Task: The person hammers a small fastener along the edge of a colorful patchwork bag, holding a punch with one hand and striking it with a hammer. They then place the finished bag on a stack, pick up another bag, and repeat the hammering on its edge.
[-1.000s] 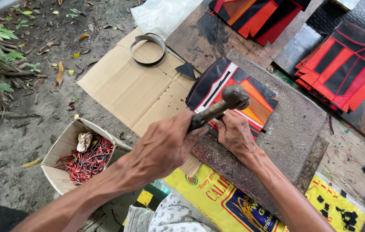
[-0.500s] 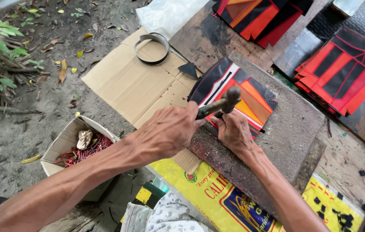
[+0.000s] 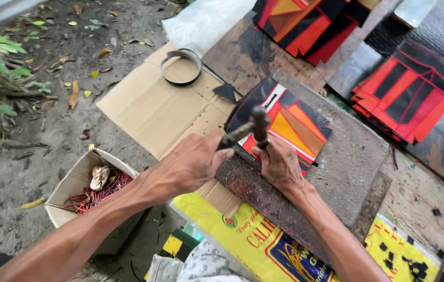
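Ground: bare dirt with dry leaves and green plants at left; a flattened cardboard sheet (image 3: 154, 107) lies on it, with a rough stone slab (image 3: 337, 172) at its right edge serving as the work block.
Left hand: left hand (image 3: 190, 164) has its fingers closed around the handle of a hammer (image 3: 250, 125); hammer head stands raised above the punch.
Right hand: right hand (image 3: 279, 164) has its fingers wrapped around a short dark punch (image 3: 261, 142), held upright on the near edge of the workpiece.
Workpiece: a stack of black, red and orange sheet pieces (image 3: 290, 117) lies on the slab's far-left corner, partly under the right hand.
Change: half a second ago the hammer head was down close to the punch top and angled to the right; now it is lifted and its handle tilts more steeply. The right hand and stack have not shifted.
Packages: a yellow printed sack (image 3: 284, 245) with a blue emblem lies under the slab's near edge; an open cardboard box (image 3: 76, 183) of red scraps sits on the dirt at near left; a clear plastic bag (image 3: 206, 21) lies beyond the cardboard's far edge.
Other: a metal ring (image 3: 181, 67) rests on the cardboard's far corner; more red-and-black stacks (image 3: 410, 94) lie at far right.
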### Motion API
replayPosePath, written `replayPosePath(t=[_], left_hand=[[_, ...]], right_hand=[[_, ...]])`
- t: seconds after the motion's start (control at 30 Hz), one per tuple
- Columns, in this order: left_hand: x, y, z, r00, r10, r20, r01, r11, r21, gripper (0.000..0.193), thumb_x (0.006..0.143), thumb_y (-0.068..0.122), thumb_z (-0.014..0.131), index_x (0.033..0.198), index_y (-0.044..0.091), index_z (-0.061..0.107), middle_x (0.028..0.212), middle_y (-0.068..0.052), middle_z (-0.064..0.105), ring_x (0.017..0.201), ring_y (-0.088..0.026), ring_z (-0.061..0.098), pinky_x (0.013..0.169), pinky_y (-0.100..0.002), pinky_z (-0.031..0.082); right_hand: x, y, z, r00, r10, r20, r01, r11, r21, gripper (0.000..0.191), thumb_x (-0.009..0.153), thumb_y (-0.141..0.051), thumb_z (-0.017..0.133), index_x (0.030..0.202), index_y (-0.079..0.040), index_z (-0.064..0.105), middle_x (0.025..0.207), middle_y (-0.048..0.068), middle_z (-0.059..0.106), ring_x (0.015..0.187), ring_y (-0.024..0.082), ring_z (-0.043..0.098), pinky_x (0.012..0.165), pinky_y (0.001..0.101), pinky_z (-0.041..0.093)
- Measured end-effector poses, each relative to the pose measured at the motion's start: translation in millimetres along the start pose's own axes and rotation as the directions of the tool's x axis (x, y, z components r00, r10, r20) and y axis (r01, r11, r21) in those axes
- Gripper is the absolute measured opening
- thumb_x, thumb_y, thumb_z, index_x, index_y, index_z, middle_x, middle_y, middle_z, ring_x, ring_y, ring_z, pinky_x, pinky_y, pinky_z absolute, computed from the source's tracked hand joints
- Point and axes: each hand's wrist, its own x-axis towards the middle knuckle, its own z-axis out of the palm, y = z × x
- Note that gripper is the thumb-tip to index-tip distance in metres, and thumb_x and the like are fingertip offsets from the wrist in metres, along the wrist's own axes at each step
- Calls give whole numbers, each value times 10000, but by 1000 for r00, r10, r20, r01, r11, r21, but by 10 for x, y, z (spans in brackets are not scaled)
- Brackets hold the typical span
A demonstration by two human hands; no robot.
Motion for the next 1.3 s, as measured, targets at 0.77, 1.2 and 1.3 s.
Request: replayPosePath(t=[0.77,1.2,1.3], left_hand=[[933,-1128,704,817,-375,-439,182,888,-422,466,645,280,896,823,5,564,738,-114,622,679,-231,619,642,-378,536],[958,-1143,781,816,-364,-449,182,899,-399,463,649,301,887,855,20,583,750,-111,650,691,-232,649,658,-380,549],[935,-1126,756,832,-385,-399,217,888,-405,448,677,290,882,844,15,571,745,-122,653,694,-244,661,655,-390,544]], right_hand=[[-578,392,-397,697,646,-311,-316,666,675,210,1095,-196,594,1071,8,547,995,157,666,854,241,712,725,400,664],[-274,-186,-17,951,308,-8,-295,918,265,119,1047,-102,596,1055,15,619,929,74,768,858,139,766,774,279,644],[-264,-168,-29,955,297,-6,-279,905,321,132,1054,-114,591,1056,15,617,938,79,758,869,136,764,783,284,655]])
